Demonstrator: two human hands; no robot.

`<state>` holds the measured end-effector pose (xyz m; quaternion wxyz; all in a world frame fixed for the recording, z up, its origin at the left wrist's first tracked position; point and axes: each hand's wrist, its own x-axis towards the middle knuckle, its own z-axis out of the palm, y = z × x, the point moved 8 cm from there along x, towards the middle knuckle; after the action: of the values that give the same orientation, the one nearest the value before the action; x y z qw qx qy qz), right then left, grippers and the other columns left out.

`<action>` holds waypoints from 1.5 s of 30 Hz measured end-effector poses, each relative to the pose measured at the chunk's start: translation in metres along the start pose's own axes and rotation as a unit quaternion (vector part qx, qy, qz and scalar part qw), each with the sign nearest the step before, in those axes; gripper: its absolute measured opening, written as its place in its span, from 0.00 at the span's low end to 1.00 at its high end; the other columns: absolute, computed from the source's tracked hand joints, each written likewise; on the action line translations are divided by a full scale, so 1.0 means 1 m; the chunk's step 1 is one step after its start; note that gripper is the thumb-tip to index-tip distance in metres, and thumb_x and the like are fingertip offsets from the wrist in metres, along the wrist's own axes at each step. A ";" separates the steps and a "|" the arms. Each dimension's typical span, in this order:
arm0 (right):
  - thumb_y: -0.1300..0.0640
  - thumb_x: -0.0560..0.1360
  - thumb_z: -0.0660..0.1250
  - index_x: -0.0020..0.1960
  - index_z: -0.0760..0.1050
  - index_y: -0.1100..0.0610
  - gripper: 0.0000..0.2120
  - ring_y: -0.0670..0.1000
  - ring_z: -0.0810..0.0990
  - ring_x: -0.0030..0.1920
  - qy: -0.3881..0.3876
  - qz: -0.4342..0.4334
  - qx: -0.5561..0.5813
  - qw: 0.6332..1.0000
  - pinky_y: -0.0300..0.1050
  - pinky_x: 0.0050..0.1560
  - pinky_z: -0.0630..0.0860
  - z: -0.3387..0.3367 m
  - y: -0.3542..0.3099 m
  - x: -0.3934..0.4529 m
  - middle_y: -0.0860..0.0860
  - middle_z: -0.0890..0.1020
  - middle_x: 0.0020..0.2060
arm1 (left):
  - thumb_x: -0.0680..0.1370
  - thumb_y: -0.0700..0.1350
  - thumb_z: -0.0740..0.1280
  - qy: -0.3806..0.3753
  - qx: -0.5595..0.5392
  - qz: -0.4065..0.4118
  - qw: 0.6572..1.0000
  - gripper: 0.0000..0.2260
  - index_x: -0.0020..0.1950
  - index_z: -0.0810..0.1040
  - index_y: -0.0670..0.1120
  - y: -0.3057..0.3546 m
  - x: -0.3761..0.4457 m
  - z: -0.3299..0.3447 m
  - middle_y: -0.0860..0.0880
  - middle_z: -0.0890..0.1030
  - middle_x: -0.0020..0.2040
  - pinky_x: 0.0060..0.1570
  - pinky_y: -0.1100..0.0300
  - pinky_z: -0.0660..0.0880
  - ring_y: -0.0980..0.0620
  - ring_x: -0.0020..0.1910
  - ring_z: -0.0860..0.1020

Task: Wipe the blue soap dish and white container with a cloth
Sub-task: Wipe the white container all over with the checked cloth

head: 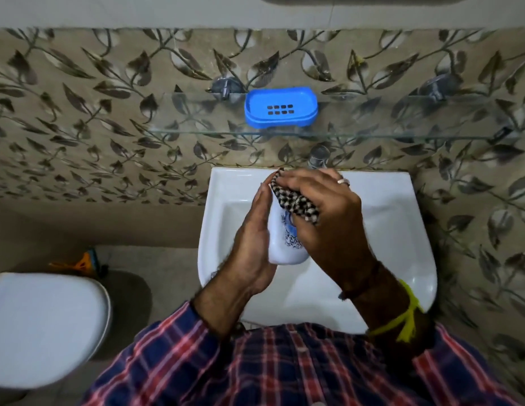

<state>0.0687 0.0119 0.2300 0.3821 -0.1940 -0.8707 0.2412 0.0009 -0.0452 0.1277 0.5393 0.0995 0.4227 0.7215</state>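
Over the sink, my left hand (251, 244) holds the white container (281, 247), which carries a blue printed pattern. My right hand (322, 212) presses a black-and-white checked cloth (293, 202) against the container's upper part, hiding its top. The blue soap dish (280, 106), with drain slots in its bottom, sits untouched on the glass shelf (196, 131) above the sink.
The white sink (396, 230) is fixed to a leaf-patterned tiled wall, with a metal tap (319, 156) just above it. A white toilet lid (44, 326) lies at the lower left, with an orange and blue object (86, 260) behind it on the floor.
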 end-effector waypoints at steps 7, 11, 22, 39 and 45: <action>0.74 0.61 0.63 0.53 0.83 0.64 0.23 0.58 0.82 0.54 -0.026 -0.011 -0.030 0.999 0.44 0.63 0.73 0.009 0.002 -0.018 0.58 0.85 0.52 | 0.85 0.59 0.52 0.038 -0.034 -0.042 0.998 0.21 0.69 0.79 0.54 -0.010 0.002 -0.021 0.49 0.85 0.60 0.55 0.54 0.81 0.50 0.60 0.83; 0.73 0.65 0.66 0.54 0.83 0.65 0.19 0.59 0.82 0.55 -0.028 -0.021 -0.011 0.999 0.48 0.62 0.74 0.020 -0.008 -0.016 0.58 0.85 0.54 | 0.86 0.58 0.50 -0.001 -0.065 -0.013 0.998 0.24 0.66 0.83 0.52 0.004 0.006 -0.019 0.49 0.86 0.57 0.54 0.59 0.81 0.54 0.55 0.85; 0.75 0.72 0.67 0.53 0.83 0.66 0.13 0.60 0.82 0.53 0.009 -0.068 0.001 0.998 0.53 0.57 0.77 0.011 -0.020 -0.050 0.57 0.84 0.54 | 0.68 0.66 0.64 0.047 -0.076 -0.057 0.994 0.47 0.82 0.61 0.44 0.020 0.007 -0.006 0.43 0.76 0.65 0.48 0.61 0.80 0.50 0.54 0.78; 0.77 0.70 0.64 0.51 0.84 0.65 0.16 0.59 0.83 0.53 0.061 -0.018 -0.032 0.997 0.51 0.57 0.77 -0.008 0.004 -0.049 0.56 0.85 0.54 | 0.74 0.63 0.63 0.035 -0.047 -0.016 0.998 0.28 0.66 0.81 0.47 0.021 0.013 -0.010 0.44 0.84 0.56 0.51 0.55 0.81 0.49 0.51 0.82; 0.75 0.67 0.61 0.55 0.83 0.64 0.21 0.57 0.80 0.58 0.034 -0.019 -0.017 0.999 0.48 0.64 0.73 0.005 -0.006 -0.034 0.57 0.83 0.58 | 0.79 0.62 0.63 -0.044 -0.067 -0.068 0.994 0.24 0.60 0.85 0.44 0.004 0.011 0.004 0.47 0.84 0.52 0.54 0.64 0.78 0.55 0.49 0.83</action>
<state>0.0853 -0.0119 0.2112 0.4129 -0.1915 -0.8647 0.2124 -0.0038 -0.0340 0.1292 0.6105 0.0660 0.3549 0.7050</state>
